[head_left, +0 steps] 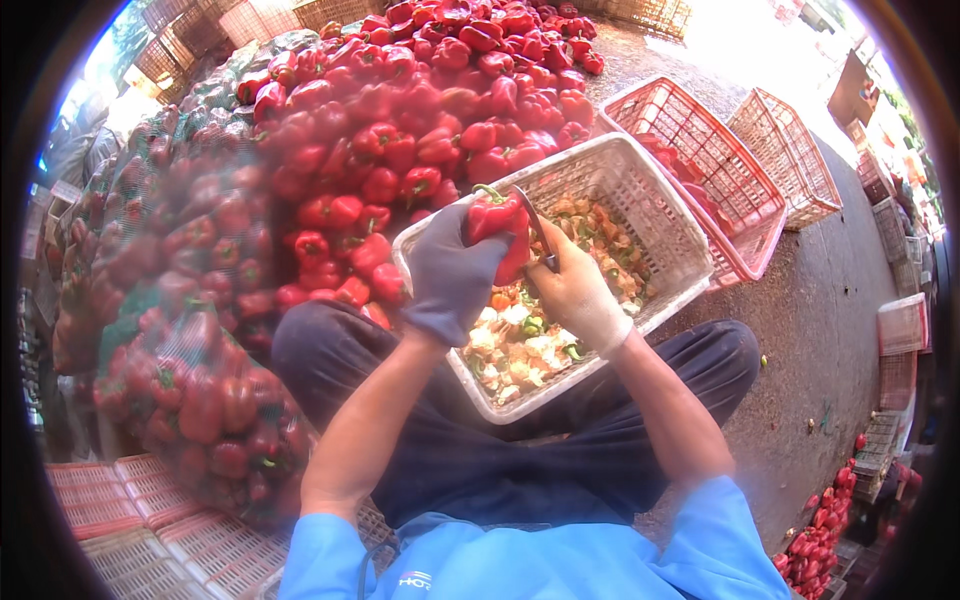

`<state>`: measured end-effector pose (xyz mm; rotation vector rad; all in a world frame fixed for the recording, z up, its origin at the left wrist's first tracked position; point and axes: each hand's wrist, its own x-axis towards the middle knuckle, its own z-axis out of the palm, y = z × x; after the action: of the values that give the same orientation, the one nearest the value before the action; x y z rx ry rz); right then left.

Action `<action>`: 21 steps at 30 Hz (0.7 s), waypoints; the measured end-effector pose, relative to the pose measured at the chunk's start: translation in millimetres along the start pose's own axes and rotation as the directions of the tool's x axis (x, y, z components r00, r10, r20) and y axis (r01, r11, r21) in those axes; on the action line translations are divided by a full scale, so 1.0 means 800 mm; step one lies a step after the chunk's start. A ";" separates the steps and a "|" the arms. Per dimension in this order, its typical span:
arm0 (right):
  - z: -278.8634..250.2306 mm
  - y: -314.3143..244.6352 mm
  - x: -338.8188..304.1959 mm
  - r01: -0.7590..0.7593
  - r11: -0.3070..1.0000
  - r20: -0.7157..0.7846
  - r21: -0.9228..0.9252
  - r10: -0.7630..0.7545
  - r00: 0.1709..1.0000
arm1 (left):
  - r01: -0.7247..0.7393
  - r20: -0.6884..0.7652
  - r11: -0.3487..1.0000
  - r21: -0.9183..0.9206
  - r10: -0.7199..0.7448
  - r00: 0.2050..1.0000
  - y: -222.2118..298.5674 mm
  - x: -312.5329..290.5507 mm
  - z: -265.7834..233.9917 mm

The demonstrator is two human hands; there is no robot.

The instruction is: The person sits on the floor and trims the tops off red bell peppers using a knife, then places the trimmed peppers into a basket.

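Observation:
My left hand (449,272), in a dark grey glove, is closed around a red bell pepper (497,222) with its green stem facing up. In my right hand (577,296), gloved in white, is a knife (537,225); its dark curved blade lies against the right side of the pepper. Both hands are above a white plastic crate (663,228) between my legs. Pale pepper cores (520,347) and green stems cover the bottom of the crate. Part of the pepper is hidden behind my left fingers.
A large heap of red peppers (400,150) rises ahead and to the left. Mesh sacks of peppers (205,400) stand at my left. A red crate (745,225) and a pale crate (787,150) stand beyond the white one. More peppers (825,530) lie at the lower right.

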<state>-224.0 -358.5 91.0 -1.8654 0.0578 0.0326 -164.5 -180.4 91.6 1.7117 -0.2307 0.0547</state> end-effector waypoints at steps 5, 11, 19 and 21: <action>-0.004 -0.019 0.009 -0.200 0.934 0.167 0.298 0.155 0.974 | -0.145 -0.109 0.979 0.145 0.161 0.981 0.004 0.003 0.003; 0.004 -0.008 0.009 -0.160 0.964 0.144 0.214 0.131 0.981 | -0.225 -0.114 0.951 0.213 0.253 0.961 0.007 0.003 0.005; 0.021 0.007 -0.006 -0.316 0.947 0.221 0.047 0.299 0.928 | -0.116 -0.244 0.966 -0.231 0.057 0.968 -0.013 0.033 -0.009; 0.011 0.020 -0.024 -0.301 0.945 0.244 -0.129 0.325 0.914 | -0.047 -0.292 0.951 -0.307 -0.048 0.955 0.002 0.043 -0.026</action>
<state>-244.3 -354.5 74.1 -1.9089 0.1747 0.5126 -129.5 -164.5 102.0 1.3668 -0.0118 0.2607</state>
